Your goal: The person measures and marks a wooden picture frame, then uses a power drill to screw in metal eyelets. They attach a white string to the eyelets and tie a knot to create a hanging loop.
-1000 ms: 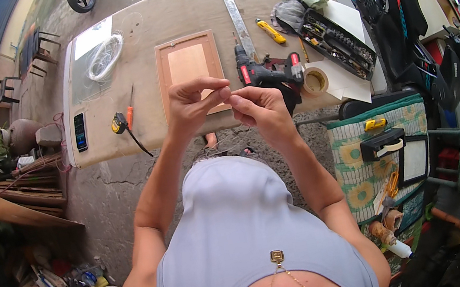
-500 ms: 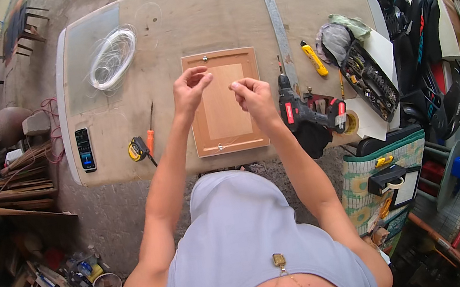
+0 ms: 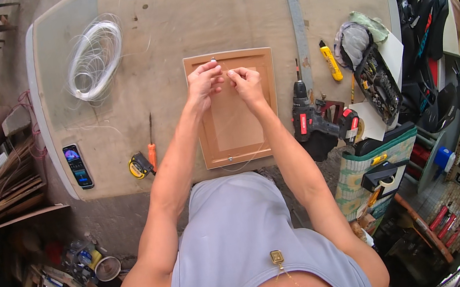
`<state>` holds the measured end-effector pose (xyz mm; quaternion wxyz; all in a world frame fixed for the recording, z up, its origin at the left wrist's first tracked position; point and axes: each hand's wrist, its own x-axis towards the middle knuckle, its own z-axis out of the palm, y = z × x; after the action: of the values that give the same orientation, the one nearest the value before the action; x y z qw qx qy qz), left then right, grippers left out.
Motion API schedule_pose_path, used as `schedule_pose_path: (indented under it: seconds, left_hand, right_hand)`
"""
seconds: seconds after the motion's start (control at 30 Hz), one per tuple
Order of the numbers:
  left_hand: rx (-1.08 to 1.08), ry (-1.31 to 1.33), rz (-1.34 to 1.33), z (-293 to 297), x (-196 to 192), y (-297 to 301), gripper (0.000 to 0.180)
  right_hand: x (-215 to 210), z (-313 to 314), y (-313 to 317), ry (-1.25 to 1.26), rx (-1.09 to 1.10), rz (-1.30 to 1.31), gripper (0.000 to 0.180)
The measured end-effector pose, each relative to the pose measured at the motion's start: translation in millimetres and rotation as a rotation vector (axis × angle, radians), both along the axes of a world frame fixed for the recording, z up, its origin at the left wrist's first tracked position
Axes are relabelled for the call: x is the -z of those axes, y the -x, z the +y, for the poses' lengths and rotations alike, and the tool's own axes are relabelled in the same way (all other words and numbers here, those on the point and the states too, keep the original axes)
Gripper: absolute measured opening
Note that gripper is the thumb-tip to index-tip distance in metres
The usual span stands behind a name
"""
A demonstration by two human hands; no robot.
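Wooden frame point(image 3: 233, 117) lies at the table's point(image 3: 163, 41) near edge between tape measure point(image 3: 139, 166) and drill point(image 3: 306, 116), coiled line point(image 3: 96, 59) toward the far left corner. Left hand point(image 3: 207, 82), grip unclear, and right hand point(image 3: 246, 84), fingertips pressed together, partly cover it. Brown border point(image 3: 209, 142) rings paler panel point(image 3: 238, 133).
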<state>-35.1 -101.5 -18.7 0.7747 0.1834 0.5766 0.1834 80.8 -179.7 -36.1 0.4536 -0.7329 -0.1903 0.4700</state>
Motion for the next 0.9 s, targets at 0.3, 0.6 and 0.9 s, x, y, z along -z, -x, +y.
schedule_pose_path:
  seconds: [0.3, 0.6, 0.9]
  left_hand:
    - [0.463, -0.837, 0.417, 24.9, 7.2, 10.4, 0.030]
    - [0.586, -0.961, 0.451, 33.9, 4.2, 12.3, 0.024]
    - [0.583, -1.010, 0.412, 34.9, 11.7, 13.5, 0.019]
  right_hand:
    - [-3.7, 17.3, 6.7, 0.030, -0.078, -0.074, 0.019]
    - [-15.7, 25.9, 21.5, -0.023, -0.065, -0.343, 0.020]
    - [-18.2, 29.8, 25.6, 0.000, 0.024, -0.411, 0.018]
